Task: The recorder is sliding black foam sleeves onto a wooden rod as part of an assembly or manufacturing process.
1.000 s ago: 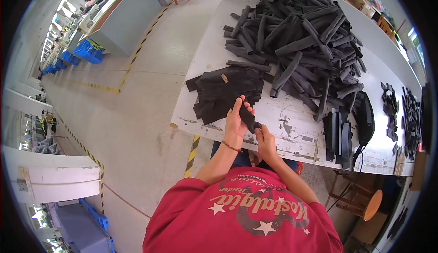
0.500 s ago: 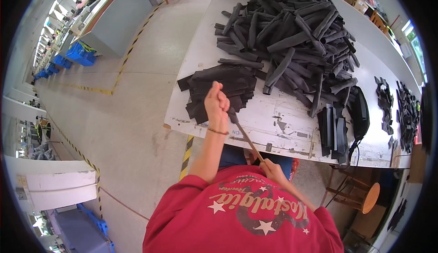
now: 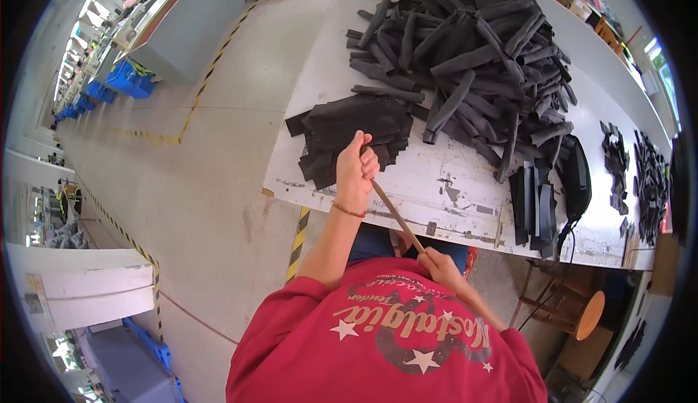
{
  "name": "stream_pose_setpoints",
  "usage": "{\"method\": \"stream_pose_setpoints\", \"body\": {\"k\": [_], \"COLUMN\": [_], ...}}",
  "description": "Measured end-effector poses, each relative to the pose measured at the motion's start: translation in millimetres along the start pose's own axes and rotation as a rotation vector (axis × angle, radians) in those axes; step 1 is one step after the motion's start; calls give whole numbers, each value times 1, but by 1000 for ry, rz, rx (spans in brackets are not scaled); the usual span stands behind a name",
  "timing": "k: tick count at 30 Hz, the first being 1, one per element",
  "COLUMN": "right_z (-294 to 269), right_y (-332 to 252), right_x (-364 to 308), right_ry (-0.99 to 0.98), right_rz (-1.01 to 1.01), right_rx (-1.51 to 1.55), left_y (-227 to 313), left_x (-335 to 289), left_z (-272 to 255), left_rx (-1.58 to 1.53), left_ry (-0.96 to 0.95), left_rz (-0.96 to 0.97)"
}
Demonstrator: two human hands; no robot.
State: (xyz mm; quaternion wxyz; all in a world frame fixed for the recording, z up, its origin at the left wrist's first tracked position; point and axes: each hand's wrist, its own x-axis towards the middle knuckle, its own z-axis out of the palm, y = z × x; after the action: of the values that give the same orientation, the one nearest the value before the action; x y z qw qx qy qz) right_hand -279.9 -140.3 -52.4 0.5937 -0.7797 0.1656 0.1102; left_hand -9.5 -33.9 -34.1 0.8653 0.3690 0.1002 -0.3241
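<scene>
My left hand [image 3: 358, 167] is closed around the upper end of a thin brown wooden stick [image 3: 395, 216], thumb pointing up, over the table's near left edge. Whether any black fabric is inside this fist is hidden. Lower down and nearer my body, my right hand [image 3: 440, 266] grips the stick's other end. Just beyond my left hand lies a flat stack of black fabric strips [image 3: 352, 122]. Behind it and to the right rises a large heap of rolled black fabric tubes [image 3: 472, 61].
The white worktable [image 3: 465, 214] has a worn front edge. A row of dark flat strips [image 3: 533, 203], a black pouch with a cord [image 3: 574, 178] and more black scraps [image 3: 616, 170] lie to the right. A wooden stool [image 3: 589, 316] stands under that side.
My left hand has gone from partly open to closed around the stick's end. A black piece seen at that end before no longer shows. The right hand has barely moved.
</scene>
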Motion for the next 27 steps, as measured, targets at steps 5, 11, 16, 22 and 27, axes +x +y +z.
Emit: {"method": "stream_pose_setpoints", "body": {"k": [5,11,16,22,27], "right_z": [-44,-40,-12,-21,-39], "right_y": [9,-41,-64,-90,-87], "right_x": [-56,12,92,41,76], "right_ry": [-292,280,245,-56,302], "right_rz": [120,-26,-429,-121,-184], "right_rx": [124,21,129,659,659], "left_y": [51,5,-56,2,-23], "left_x": [37,32,22,40,-26], "left_z": [-32,2,6,-43,24], "left_rx": [-217,-284,-296,-191,463], "left_ry": [85,49,92,122,-506], "left_rz": [416,121,-206,266,435]}}
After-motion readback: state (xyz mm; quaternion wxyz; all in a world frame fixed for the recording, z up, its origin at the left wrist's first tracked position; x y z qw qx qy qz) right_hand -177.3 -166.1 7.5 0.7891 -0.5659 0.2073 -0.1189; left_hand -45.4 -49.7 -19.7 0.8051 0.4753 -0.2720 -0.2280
